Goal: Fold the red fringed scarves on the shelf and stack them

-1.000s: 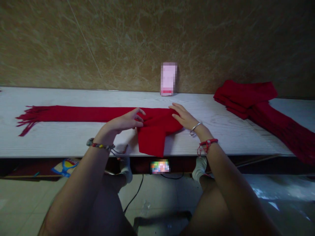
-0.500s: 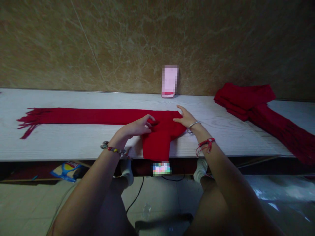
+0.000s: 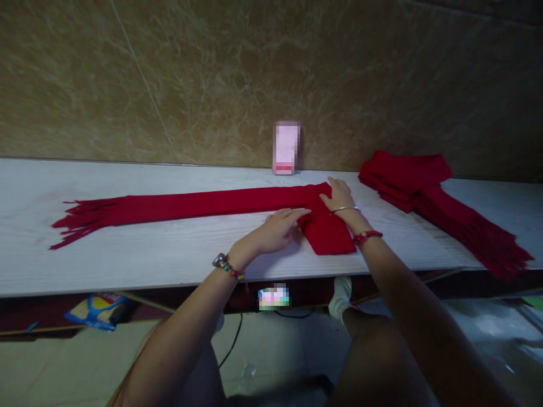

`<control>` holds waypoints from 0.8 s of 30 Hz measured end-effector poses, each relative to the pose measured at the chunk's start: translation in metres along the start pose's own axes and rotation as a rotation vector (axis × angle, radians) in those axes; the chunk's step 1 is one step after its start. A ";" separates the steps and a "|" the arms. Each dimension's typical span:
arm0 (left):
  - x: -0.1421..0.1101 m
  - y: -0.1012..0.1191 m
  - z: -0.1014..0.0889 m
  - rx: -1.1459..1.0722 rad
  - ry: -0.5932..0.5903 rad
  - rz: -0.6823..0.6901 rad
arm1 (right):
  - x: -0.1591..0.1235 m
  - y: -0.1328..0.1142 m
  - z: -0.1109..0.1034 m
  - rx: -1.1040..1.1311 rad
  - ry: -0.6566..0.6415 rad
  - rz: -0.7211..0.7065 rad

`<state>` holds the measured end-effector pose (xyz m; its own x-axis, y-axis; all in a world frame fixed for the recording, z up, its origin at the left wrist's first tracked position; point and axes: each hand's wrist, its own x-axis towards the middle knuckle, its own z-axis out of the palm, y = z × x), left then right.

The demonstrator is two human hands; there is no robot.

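A red fringed scarf (image 3: 203, 204) lies lengthwise on the white tabletop, its tassels at the left. Its right end is turned over at a corner, so a short folded section (image 3: 333, 234) points toward the front edge. Along the left side of that section, my left hand (image 3: 278, 230) rests with fingers stretched out and the tips touching the cloth. My right hand (image 3: 340, 196) lies on the folded corner, thumb apart from the fingers, palm down. The left hand's thumb is partly hidden.
A second red scarf (image 3: 407, 178), folded in layers with its fringed end trailing, lies at the right. A pink phone-like object (image 3: 286, 148), blurred, leans on the marbled wall (image 3: 203, 85). Below the tabletop (image 3: 148, 260) are a blue packet (image 3: 97, 311) and a black cable (image 3: 232, 342).
The scarf's folded end has moved right and back from the table's front edge, where it hung slightly over. Both hands have moved right with it. The view has shifted a little.
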<state>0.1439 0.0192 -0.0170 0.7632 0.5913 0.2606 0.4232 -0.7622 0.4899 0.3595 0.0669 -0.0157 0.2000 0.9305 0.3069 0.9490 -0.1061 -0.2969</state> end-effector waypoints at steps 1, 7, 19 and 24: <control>0.000 -0.002 -0.003 -0.011 0.032 -0.024 | -0.011 -0.005 -0.001 0.001 -0.011 -0.033; -0.012 -0.016 -0.026 -0.015 0.189 -0.315 | -0.060 -0.021 -0.047 0.030 -0.299 -0.124; -0.016 -0.006 -0.033 -0.398 0.123 -0.701 | -0.085 -0.053 -0.070 0.889 -0.759 0.118; -0.022 -0.003 -0.041 -0.394 0.035 -0.768 | -0.075 -0.045 -0.047 0.598 -0.535 -0.130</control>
<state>0.1059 0.0197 0.0100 0.3171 0.9178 -0.2389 0.6106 -0.0048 0.7919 0.3127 -0.0149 0.0170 -0.1897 0.9802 -0.0566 0.6354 0.0786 -0.7682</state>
